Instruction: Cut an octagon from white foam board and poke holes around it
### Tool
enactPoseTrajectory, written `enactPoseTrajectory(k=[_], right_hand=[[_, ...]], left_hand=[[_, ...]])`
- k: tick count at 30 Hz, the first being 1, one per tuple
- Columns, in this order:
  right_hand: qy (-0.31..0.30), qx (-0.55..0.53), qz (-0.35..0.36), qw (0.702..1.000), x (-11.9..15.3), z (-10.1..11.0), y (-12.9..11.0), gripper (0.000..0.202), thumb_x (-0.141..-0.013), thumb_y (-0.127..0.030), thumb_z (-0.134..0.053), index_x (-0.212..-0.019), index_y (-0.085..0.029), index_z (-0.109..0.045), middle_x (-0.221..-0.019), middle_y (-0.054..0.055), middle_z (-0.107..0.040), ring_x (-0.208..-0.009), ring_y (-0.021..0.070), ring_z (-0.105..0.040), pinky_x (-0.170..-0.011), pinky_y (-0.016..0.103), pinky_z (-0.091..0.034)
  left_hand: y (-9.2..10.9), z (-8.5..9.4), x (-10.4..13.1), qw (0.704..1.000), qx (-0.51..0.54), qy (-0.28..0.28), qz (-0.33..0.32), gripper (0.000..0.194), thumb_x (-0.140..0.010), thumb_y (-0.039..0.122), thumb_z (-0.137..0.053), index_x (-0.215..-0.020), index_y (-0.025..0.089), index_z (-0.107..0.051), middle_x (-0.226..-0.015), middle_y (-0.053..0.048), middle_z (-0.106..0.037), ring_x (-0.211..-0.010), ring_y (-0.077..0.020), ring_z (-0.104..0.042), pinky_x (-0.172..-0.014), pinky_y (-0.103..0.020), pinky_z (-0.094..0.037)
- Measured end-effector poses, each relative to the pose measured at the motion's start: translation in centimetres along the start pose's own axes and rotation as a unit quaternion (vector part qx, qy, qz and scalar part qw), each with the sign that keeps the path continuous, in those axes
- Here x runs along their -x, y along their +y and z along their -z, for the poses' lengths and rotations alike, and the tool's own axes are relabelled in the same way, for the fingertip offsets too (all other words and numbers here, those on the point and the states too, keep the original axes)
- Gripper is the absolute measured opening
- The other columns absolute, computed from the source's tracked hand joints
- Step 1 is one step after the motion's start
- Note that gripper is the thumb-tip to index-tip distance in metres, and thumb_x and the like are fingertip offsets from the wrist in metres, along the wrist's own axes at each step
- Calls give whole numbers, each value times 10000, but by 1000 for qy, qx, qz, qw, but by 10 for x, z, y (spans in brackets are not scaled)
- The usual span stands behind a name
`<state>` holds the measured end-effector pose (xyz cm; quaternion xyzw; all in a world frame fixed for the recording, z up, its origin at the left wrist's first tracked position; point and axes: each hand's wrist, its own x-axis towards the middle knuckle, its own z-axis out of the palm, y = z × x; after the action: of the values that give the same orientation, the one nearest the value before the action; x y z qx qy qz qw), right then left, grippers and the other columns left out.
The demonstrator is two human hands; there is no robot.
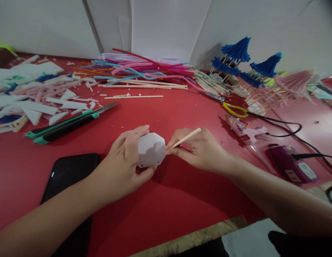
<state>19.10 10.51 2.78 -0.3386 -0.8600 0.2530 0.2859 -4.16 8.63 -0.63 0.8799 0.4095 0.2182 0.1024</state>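
A small white many-sided foam piece [152, 150] is gripped by my left hand [128, 153], whose fingers lie along its far and left sides with the thumb at the near edge. Two small dark dots or holes show along its near edge. Between thumb and fingertips, my right hand [199, 150] pinches a short pale wooden stick [186, 137], tilted up to the right. The stick's lower end is at the right edge of the foam piece; my fingertips hide whether it goes in. Both hands are just above the red tabletop [176, 200].
A green-black utility knife [66, 125] and a phone [72, 175] lie left, near foam scraps [34, 107]. Pipe cleaners [144, 67] and wooden sticks [144, 85] lie behind. Right are scissors [235, 109], a pink glue gun [246, 132], a purple power outlet box [292, 164] and blue-roofed models [236, 51].
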Motion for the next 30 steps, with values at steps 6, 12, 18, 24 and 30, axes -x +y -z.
enactPoseTrajectory(k=[6, 12, 18, 24, 30], right_hand=[[-17, -1, 6, 1000, 0, 1, -1, 113, -899, -104, -595, -830, -163, -662, -846, 29, -718, -788, 135, -673, -735, 234, -506], [-17, -9, -1, 1000, -1, 0, -1, 110, -884, -87, -593, -830, -159, -657, -843, 27, -715, -773, 132, -673, -705, 229, -505], [-21, 6, -14, 1000, -1, 1, -1, 98, -911, -156, -599, -844, -178, -668, -834, 22, -723, -774, 142, -676, -709, 244, -499], [-57, 17, -21, 998, -3, 3, -5, 155, -885, -60, -546, -840, -168, -647, -881, 38, -719, -814, 151, -674, -737, 250, -496], [-41, 38, -44, 997, -3, 1, -5, 94, -915, -172, -592, -847, -176, -657, -826, 24, -721, -757, 148, -671, -691, 249, -480]], left_hand=[[-1, -1, 0, 1000, 2, 21, -19, 689, -845, 348, -584, -1389, 117, -229, -1361, -235, -473, -1332, -381, -408, -1058, -572, -401], [0, 0, 0, 1000, -1, 3, 3, 678, -852, 323, -575, -1397, 130, -220, -1382, -216, -461, -1354, -365, -386, -1081, -551, -386], [0, 0, -1, 1000, 5, 2, 1, 674, -851, 336, -569, -1400, 177, -212, -1389, -195, -457, -1352, -364, -391, -1078, -578, -379], [0, -2, -1, 1000, 5, 8, 0, 677, -861, 357, -575, -1406, 152, -229, -1394, -218, -449, -1354, -371, -387, -1072, -573, -391], [-1, -2, -1, 1000, -2, 10, -1, 680, -844, 360, -584, -1390, 132, -248, -1370, -224, -464, -1344, -378, -398, -1068, -573, -402]])
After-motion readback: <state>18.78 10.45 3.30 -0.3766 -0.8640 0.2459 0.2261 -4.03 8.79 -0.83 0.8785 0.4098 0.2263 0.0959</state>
